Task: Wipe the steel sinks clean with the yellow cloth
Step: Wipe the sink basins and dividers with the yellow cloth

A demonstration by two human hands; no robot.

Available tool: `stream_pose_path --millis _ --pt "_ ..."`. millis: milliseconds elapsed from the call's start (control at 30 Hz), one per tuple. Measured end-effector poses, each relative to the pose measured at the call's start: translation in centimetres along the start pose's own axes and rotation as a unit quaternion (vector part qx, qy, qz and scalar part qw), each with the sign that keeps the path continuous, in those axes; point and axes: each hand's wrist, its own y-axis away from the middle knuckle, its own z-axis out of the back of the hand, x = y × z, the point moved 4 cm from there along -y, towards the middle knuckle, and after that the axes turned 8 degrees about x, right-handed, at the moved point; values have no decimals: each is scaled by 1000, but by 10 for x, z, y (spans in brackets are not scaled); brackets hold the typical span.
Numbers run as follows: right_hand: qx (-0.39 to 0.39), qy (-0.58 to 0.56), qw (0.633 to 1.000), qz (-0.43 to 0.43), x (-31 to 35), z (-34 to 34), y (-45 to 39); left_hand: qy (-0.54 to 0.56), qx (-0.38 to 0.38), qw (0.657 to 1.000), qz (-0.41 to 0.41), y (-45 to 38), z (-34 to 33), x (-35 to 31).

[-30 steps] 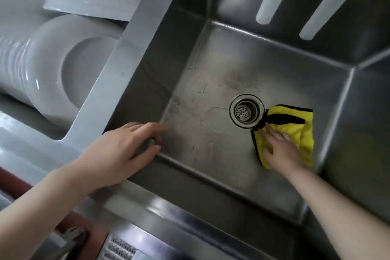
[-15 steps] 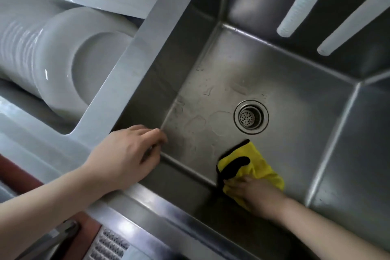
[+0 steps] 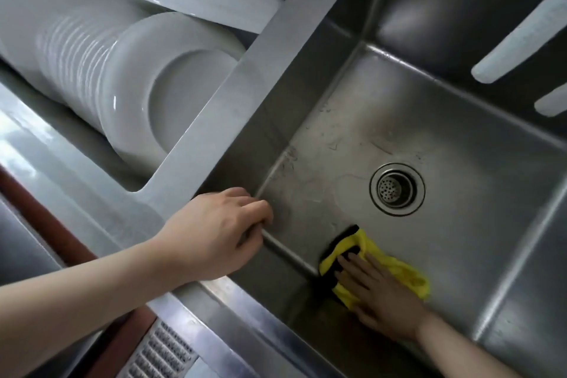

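1. Working in the deep, square stainless-steel sink basin, streaked and water-marked across the floor left of the drain; sweeping those marks in overlapping passes, corner to corner, looking like the way to finish it.
2. Sitting in the neighbouring basin: a stack of white ceramic plates on edge, well apart from the wiping; keeping splashes off them.
3. Bracing with the left hand, fingers curled over the sink's front rim near the divider, gripping the edge; helping steady the reach downward.
4. Pressing with the right hand, fingers straight and flat on top of the cloth, not clutching it; spreading the palm wider probably giving more even pressure.
5. Lying bunched under that hand: the yellow cloth with black trim, on the basin floor against the near wall seam; flattening it out likely covering more steel per stroke.
6. Skirting the round perforated drain strainer, just beyond the cloth; circling its rim worth doing.
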Motion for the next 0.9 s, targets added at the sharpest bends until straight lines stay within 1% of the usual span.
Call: stream_pose_path --millis 133,200,267,400,467,567,733,800,833,900 --pt "5 48 998 31 -16 -1 -9 -1 3 1000 4 0 0 0" --pt "1 55 998 26 -21 -5 -12 1 7 1000 8 0 -1 1" --pt "-24 56 998 9 -22 -8 -13 2 12 1000 7 -1 -1 1" --pt "-50 34 997 -49 -33 3 -21 0 22 1000 -1 -1 -1 0" --pt "-60 24 993 -100 -45 13 -33 -3 23 1000 -1 -1 -1 0" --pt "-74 -15 978 -195 -65 30 -54 -2 20 1000 0 -1 -1 1" --pt "-106 -106 948 -281 -73 53 -76 0 20 1000 3 -2 -1 0" --pt "-117 -127 941 -290 -62 56 -82 3 18 1000 4 -2 -1 1" --pt "-123 -123 944 -281 -55 56 -84 5 16 1000 5 -2 0 1" --pt "-119 -102 959 -235 -40 54 -87 7 15 1000 5 -2 0 1"
